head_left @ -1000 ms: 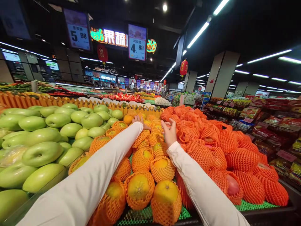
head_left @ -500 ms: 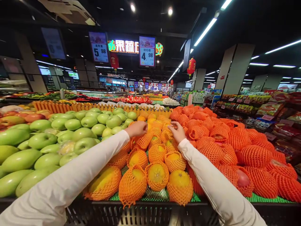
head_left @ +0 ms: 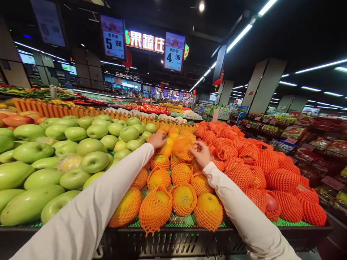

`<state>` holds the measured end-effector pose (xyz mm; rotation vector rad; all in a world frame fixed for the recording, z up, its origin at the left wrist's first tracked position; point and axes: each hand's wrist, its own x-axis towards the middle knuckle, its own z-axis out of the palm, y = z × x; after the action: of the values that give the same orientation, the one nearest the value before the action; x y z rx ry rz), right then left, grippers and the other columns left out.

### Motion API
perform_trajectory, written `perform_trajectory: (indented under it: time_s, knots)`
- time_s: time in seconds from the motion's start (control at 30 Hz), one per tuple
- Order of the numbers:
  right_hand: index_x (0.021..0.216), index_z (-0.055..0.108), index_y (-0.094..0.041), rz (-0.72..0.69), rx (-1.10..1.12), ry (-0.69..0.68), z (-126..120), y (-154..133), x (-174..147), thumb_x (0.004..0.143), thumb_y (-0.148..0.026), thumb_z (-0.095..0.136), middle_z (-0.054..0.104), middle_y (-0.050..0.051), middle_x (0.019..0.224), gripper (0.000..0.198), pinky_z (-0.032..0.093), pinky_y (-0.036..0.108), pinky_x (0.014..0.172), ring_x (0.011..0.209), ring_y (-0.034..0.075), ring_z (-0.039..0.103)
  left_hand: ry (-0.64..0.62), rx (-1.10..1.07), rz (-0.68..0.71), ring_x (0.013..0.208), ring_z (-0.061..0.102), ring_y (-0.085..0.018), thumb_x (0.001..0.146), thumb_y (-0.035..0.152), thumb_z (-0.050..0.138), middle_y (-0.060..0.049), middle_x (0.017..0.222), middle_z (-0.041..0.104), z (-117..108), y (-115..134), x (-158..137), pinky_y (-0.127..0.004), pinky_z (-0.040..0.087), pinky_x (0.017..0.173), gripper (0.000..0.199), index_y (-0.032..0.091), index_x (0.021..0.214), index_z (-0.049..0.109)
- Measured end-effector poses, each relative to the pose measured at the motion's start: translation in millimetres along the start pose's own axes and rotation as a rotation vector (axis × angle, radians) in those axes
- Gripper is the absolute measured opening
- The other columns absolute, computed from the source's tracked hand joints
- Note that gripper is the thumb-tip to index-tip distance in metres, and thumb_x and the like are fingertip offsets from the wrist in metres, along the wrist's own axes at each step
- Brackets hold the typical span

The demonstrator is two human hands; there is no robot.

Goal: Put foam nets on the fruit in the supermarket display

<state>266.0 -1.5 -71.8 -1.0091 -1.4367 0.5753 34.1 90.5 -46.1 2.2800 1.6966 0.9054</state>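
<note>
Crooking fingers at right edge of foam-netted orange (head_left: 183,149) mid-heap: right hand (head_left: 202,154), seemingly touching; cannot tell if grip is firm. Left hand (head_left: 157,140) beside bare orange (head_left: 167,147); closure of fingers hidden. Risk, as judged: loose net slipping under light pinch, orange rolling down slope into front-row oranges (head_left: 184,199); left sleeve (head_left: 108,195) could nudge green apples (head_left: 128,133).

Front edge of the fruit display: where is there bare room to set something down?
Only slivers of green mat show: between the front netted oranges and black crate front, and before the red-netted fruit, right of the right sleeve. Crowded: among the green apples, and around the left hand and right hand.
</note>
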Motion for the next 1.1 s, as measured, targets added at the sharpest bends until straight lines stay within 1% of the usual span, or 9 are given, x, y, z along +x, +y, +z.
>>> perform_trajectory:
  time_s: [0.07,0.2,0.4,0.57,0.7,0.83,0.93,1.0,1.1]
  knots:
    - [0.09,0.056,-0.021,0.003,-0.082,0.114,-10,5,8,0.063,-0.036,0.067,0.049,-0.007,0.068,0.033,0.041,0.026,0.06,0.059,0.012,0.048,-0.077,0.076,-0.063,0.135,0.046,-0.045,0.087,0.049,0.051,-0.028,0.14,0.054,8,-16,0,-0.056,0.034,0.111,0.053,0.008,0.117,0.064]
    - [0.09,0.053,-0.021,0.042,-0.181,0.175,-26,17,18,0.058,-0.028,0.063,0.048,-0.008,0.064,0.034,0.036,0.027,0.057,0.054,0.013,0.045,-0.221,0.201,-0.07,0.141,0.039,-0.044,0.086,0.056,0.045,-0.021,0.145,0.052,16,-28,-4,-0.052,0.033,0.113,0.058,0.013,0.116,0.07]
    - [0.093,0.054,-0.023,-0.03,-0.334,0.276,-35,24,21,0.053,-0.022,0.064,0.064,0.003,0.092,0.041,0.043,0.032,0.072,0.077,0.019,0.054,-0.3,0.336,0.013,0.145,0.03,-0.045,0.065,0.064,0.067,-0.023,0.154,0.04,9,-24,-12,-0.053,0.031,0.115,0.082,0.013,0.13,0.063]
    - [0.092,0.053,-0.023,-0.119,-0.436,0.273,-36,20,20,0.056,-0.021,0.065,0.064,0.004,0.096,0.039,0.045,0.035,0.078,0.081,0.021,0.056,-0.166,0.391,0.111,0.137,0.041,-0.042,0.062,0.06,0.075,-0.023,0.143,0.049,5,-15,-23,-0.05,0.033,0.115,0.081,0.011,0.124,0.062]
    - [0.087,0.05,-0.023,-0.161,-0.456,0.265,-36,17,20,0.056,-0.024,0.069,0.063,0.003,0.094,0.036,0.044,0.035,0.08,0.082,0.021,0.055,0.001,0.389,0.117,0.128,0.051,-0.04,0.064,0.052,0.077,-0.022,0.136,0.055,-3,-5,-28,-0.049,0.041,0.107,0.076,0.013,0.126,0.054]
    - [0.077,0.045,-0.024,-0.152,-0.452,0.237,-33,15,19,0.057,-0.027,0.069,0.059,0.001,0.085,0.031,0.043,0.033,0.077,0.077,0.019,0.054,0.252,0.16,0.081,0.113,0.063,-0.037,0.067,0.043,0.077,-0.018,0.126,0.062,-24,12,-30,-0.045,0.051,0.092,0.077,0.014,0.131,0.045]
    - [0.073,0.046,-0.024,-0.127,-0.422,0.159,-29,13,17,0.06,-0.03,0.069,0.059,0.0,0.079,0.027,0.043,0.032,0.073,0.071,0.018,0.054,0.412,-0.018,0.082,0.112,0.063,-0.034,0.065,0.039,0.081,-0.017,0.125,0.062,-48,32,-39,-0.043,0.051,0.093,0.077,0.014,0.128,0.044]
    - [0.072,0.051,-0.023,-0.117,-0.394,0.084,-27,13,15,0.062,-0.028,0.066,0.064,0.0,0.079,0.019,0.045,0.031,0.073,0.068,0.017,0.056,0.412,-0.079,0.116,0.112,0.062,-0.032,0.062,0.038,0.082,-0.015,0.125,0.062,-60,43,-53,-0.044,0.051,0.095,0.074,0.016,0.124,0.048]
    - [0.072,0.061,-0.021,-0.118,-0.374,0.039,-25,13,13,0.066,-0.021,0.057,0.07,0.001,0.081,0.007,0.046,0.031,0.074,0.066,0.016,0.057,0.23,-0.102,0.193,0.111,0.062,-0.033,0.062,0.048,0.082,-0.013,0.124,0.064,-59,48,-81,-0.047,0.049,0.098,0.074,0.018,0.123,0.053]
